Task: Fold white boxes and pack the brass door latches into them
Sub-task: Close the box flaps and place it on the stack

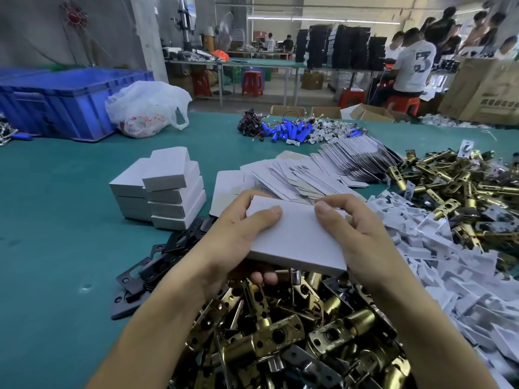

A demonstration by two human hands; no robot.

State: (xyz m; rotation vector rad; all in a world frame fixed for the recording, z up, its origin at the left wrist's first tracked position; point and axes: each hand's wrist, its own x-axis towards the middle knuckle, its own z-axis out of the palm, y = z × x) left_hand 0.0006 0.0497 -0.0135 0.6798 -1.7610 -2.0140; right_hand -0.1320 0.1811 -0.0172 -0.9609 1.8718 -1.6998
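Both hands gripped one white box (pixel 297 237) above the near pile of latches (pixel 280 332), left hand (pixel 241 234) cradling it underneath, right hand (pixel 348 228) pinching its end, probably to close it.

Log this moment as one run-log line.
state: white box held over brass latches | left hand: grips box's left end | right hand: grips box's right end | folded boxes: stacked to the left on table
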